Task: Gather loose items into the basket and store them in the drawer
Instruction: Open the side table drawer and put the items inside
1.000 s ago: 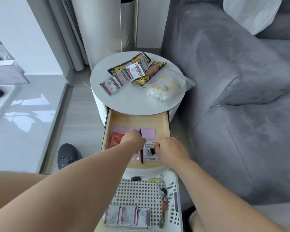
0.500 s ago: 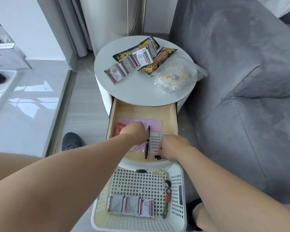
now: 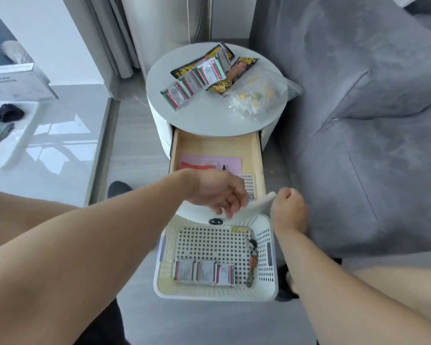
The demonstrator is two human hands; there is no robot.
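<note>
Grey floor at frame centre holds my basket [image 3: 265,255] below the drawer [image 3: 258,168]; my left hand [image 3: 217,192] hangs loose-fingered; my right hand [image 3: 288,207] pinches a white sheet [image 3: 255,207].

A single head-worn, wide-angle view looks steeply down and forward from close above: white perforated plastic basket [image 3: 217,293] near, open pale wooden drawer [image 3: 256,155] beyond, round white surface [image 3: 209,118] farther, grey fabric sofa [image 3: 358,120] right.

White perforated basket [image 3: 265,263] on floor before open wooden drawer [image 3: 258,155].
</note>
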